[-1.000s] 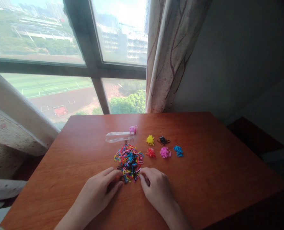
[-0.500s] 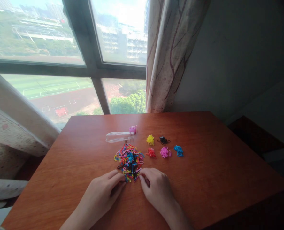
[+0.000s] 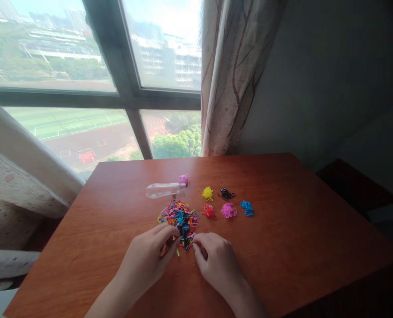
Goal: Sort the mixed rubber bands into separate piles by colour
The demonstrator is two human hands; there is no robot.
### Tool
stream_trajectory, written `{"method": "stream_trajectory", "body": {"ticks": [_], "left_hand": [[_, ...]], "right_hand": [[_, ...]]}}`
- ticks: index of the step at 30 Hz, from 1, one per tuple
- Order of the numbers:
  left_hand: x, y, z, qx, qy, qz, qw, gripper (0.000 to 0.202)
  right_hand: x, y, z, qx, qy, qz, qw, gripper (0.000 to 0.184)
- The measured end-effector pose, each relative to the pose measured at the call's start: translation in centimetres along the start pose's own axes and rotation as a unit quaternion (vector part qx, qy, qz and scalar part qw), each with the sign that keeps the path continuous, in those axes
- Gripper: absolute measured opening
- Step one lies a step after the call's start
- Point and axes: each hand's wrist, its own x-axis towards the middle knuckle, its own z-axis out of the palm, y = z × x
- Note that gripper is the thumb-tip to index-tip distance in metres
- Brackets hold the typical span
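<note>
Left hand (image 3: 149, 258): grip pinched on near-left edge of mixed band pile (image 3: 180, 218), mid-worktop (image 3: 282, 198). Right hand (image 3: 217, 260): grip curled, fingertips touching pile's near edge, hold unclear. Sorted colour clumps (image 3: 228, 210) just right of pile.

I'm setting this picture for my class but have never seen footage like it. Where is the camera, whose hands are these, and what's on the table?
No machine here: a camera worn on a person's head looks down at that person's own bare hands. The left hand and right hand both touch the near edge of a mixed heap of coloured rubber bands on a wooden table. Whether the fingers grip a band is too small to tell. Behind the heap lies a clear bottle with a pink cap; to the right sit five small piles: yellow, black, red, pink, blue.
</note>
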Motion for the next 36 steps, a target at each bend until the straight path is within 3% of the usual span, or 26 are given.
{"method": "stream_trajectory", "body": {"ticks": [7,13,20,24,28,36], "left_hand": [[8.0,3.9,-0.6,0.088,-0.032,0.004,0.996,0.015],[14.9,5.5,1.9,0.1,-0.067,0.005,0.993,0.015],[18.5,5.2,5.0,0.126,-0.141,-0.01,0.982,0.03],[19.1,5.4,5.5,0.135,-0.153,-0.006,0.979,0.032],[18.2,6.0,4.4,0.141,-0.128,-0.004,0.982,0.026],[10.8,4.6,0.1,0.144,-0.071,-0.028,0.987,0.019]], "right_hand": [[0.0,0.2,0.0,0.007,-0.016,0.015,1.0,0.014],[0.0,0.2,0.1,0.009,-0.017,0.02,1.0,0.016],[-0.1,0.3,0.1,0.022,-0.011,0.011,1.0,0.017],[-0.1,0.5,0.3,0.019,-0.017,0.013,1.0,0.017],[-0.1,0.5,0.3,0.016,-0.025,0.018,0.999,0.016],[-0.1,0.6,0.4,0.027,-0.02,0.011,0.999,0.016]]}}
